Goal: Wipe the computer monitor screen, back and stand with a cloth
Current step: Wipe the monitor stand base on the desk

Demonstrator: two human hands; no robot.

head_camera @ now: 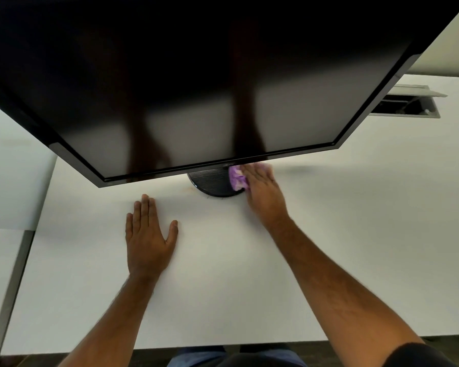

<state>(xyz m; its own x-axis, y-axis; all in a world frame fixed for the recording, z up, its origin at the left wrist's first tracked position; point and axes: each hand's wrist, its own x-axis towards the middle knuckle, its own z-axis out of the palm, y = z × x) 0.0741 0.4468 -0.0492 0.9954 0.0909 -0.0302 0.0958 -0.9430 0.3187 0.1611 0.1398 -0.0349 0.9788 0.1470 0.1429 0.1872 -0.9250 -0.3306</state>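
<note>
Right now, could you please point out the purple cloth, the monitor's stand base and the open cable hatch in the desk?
purple cloth (pixel 236 178): head view, on its bunched left part beside the fingers.
stand base (pixel 212 184): head view, on its ribbed black top.
cable hatch (pixel 406 105): head view, on the dark opening.

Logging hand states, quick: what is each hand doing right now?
Left hand: open, flat on the desk, holding nothing.
Right hand: open, fingers fairly straight, pressing the purple cloth on the monitor stand base.
</note>
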